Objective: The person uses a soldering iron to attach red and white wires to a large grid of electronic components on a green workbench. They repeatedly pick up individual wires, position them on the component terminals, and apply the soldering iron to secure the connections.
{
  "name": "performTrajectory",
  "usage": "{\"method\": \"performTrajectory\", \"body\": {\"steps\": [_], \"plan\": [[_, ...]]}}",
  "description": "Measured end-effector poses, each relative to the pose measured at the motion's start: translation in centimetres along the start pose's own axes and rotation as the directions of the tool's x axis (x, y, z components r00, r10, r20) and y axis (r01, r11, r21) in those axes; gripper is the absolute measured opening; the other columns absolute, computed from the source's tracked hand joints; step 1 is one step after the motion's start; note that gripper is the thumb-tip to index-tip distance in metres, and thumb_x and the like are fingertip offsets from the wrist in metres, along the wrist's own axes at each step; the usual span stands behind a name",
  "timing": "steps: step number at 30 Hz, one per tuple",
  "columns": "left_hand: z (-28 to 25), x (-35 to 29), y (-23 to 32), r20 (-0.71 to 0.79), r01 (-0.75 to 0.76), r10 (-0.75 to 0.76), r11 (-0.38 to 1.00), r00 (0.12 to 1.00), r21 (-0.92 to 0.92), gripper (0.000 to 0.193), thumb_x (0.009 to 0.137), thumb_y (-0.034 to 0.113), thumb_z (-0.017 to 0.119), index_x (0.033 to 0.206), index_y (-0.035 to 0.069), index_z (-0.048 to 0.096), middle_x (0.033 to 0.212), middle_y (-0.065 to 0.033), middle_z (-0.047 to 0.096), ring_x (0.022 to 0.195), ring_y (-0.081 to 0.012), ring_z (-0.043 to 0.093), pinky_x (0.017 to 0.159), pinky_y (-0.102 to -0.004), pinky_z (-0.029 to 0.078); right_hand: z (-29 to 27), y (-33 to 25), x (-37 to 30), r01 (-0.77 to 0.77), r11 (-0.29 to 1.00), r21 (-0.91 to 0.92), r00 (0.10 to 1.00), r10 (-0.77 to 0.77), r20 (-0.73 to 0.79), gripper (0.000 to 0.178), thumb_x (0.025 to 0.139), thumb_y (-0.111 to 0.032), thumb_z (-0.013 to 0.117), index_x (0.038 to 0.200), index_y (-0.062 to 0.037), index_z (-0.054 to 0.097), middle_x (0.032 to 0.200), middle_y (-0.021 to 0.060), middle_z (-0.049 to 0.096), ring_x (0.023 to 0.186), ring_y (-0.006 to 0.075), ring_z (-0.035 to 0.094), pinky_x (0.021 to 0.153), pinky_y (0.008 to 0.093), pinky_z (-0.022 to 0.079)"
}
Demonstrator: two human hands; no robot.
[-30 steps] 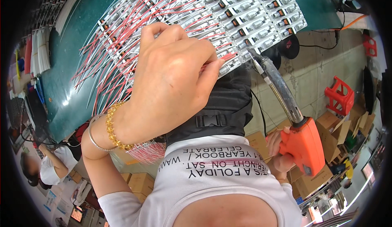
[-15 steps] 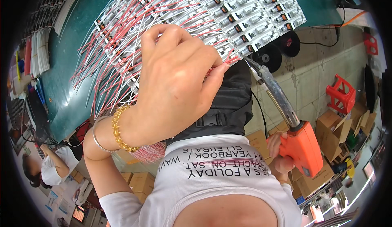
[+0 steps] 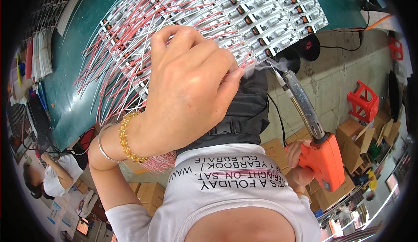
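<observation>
My left hand [image 3: 187,85] is closed in a pinch over the near edge of a panel of small circuit boards [image 3: 278,32]. Between thumb and forefinger it holds a thin red wire [image 3: 248,62], whose end reaches the panel's near corner; the fingertips are partly hidden. My right hand [image 3: 298,166] grips an orange soldering gun [image 3: 325,166] with a long metal barrel. Its pointed tip [image 3: 275,71] is just off the panel corner, with a wisp of smoke [image 3: 278,63] around it. Many red and white wires [image 3: 117,63] trail leftward from the boards.
Under the panel is a green tabletop [image 3: 72,98]. Bundled white strips [image 3: 42,57] lie at the far left. Dark round reels [image 3: 309,48] sit beyond the table edge. A red stool [image 3: 363,101] and cardboard boxes [image 3: 352,142] stand on the right. Another person [image 3: 56,176] sits at lower left.
The soldering gun has drawn back slightly, down and right, from the panel's corner, and smoke has appeared there. My left hand keeps almost the same place.
</observation>
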State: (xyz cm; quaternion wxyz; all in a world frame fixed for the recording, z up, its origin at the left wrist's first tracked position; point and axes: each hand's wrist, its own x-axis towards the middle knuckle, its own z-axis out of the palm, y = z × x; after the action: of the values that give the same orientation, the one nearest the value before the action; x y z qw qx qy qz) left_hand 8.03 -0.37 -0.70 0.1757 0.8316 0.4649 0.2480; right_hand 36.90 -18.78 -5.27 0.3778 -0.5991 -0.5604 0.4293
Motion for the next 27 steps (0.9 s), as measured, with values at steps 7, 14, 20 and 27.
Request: {"method": "performTrajectory", "body": {"steps": [7, 14, 20, 27], "plan": [[-0.5, 0.0, 0.3, 0.013, 0.035, -0.035, 0.999, 0.999, 0.019, 0.011, 0.071, 0.003, 0.076, 0.077, 0.007, 0.067, 0.072, -0.0022, 0.060, 0.074, -0.0224, 0.054, 0.084, -0.0392, 0.039, 1.9, -1.9, 4.7, 0.172, 0.924, 0.342, 0.985, -0.158, -0.067, 0.083, 0.083, -0.065, 0.060, 0.128, 0.0040, 0.046, 0.053, -0.0031, 0.046, 0.045, 0.0120, 0.045, 0.051, 0.0289, 0.041], [-5.1, 2.3, -2.3, -0.257, 0.025, 0.017, 0.987, 0.966, 0.158, 0.012, 0.075, -0.004, 0.074, 0.085, 0.001, 0.070, 0.081, -0.0076, 0.070, 0.073, -0.0169, 0.065, 0.080, -0.0347, 0.052, 1.8, -4.0, 11.5, 0.358, 0.911, 0.205, 0.920, -0.307, -0.245, 0.084, 0.085, -0.062, 0.061, 0.131, 0.0060, 0.044, 0.053, -0.0024, 0.046, 0.044, 0.0114, 0.044, 0.049, 0.0278, 0.040], [-6.9, 8.7, -7.0, -0.130, 0.360, -0.409, 0.887, 0.903, -0.290, 0.008, 0.085, 0.006, 0.069, 0.085, -0.002, 0.068, 0.075, -0.0022, 0.066, 0.070, -0.0064, 0.059, 0.066, -0.0210, 0.046, 0.0, -5.0, 18.0, 0.341, 0.913, 0.225, 0.878, -0.223, -0.424, 0.088, 0.085, -0.063, 0.061, 0.131, 0.0098, 0.041, 0.053, -0.0028, 0.044, 0.041, 0.0097, 0.041, 0.045, 0.0249, 0.038], [-2.8, 13.0, -10.3, -0.019, 0.402, -0.452, 0.810, 0.892, -0.428, 0.015, 0.087, 0.013, 0.070, 0.082, -0.001, 0.065, 0.073, -0.0007, 0.065, 0.066, -0.0049, 0.054, 0.062, -0.0216, 0.042, 1.9, -9.0, 23.8, 0.110, 0.754, 0.648, 0.994, -0.073, -0.084, 0.088, 0.088, -0.066, 0.052, 0.125, 0.0128, 0.040, 0.050, -0.0030, 0.039, 0.038, 0.0086, 0.037, 0.040, 0.0235, 0.034]]}}
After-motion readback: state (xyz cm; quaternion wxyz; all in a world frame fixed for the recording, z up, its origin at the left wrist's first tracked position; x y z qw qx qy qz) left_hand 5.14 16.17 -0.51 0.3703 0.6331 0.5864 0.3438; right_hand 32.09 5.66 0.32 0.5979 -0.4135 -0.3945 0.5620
